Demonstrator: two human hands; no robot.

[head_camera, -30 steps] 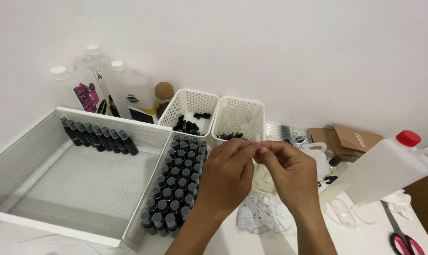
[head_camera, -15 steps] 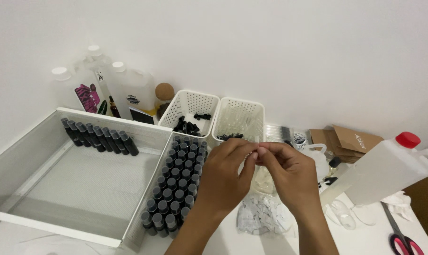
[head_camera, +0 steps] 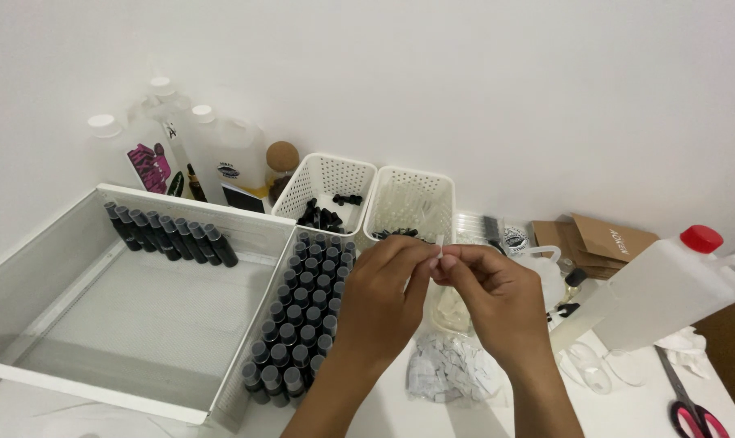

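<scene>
Little has moved since a second ago: both hands stay together over the table's middle, only slightly shifted. Left hand (head_camera: 383, 296) and right hand (head_camera: 497, 296) pinch a small white slip (head_camera: 440, 242) between thumb and fingertips, held upright just in front of the right white basket (head_camera: 412, 203); what the slip is cannot be made out. Left of that basket, a second white basket (head_camera: 327, 182) holds black caps. Further left, rows of dark capped vials (head_camera: 298, 316) fill a narrow tray, partly hidden by the left wrist. Right of the basket lies a white jug with a red cap (head_camera: 667, 284), its handle cut by the frame edge. Below the hands, a bag of white scraps (head_camera: 448, 373) is half covered. Scissors (head_camera: 692, 414) are cropped at the corner.
</scene>
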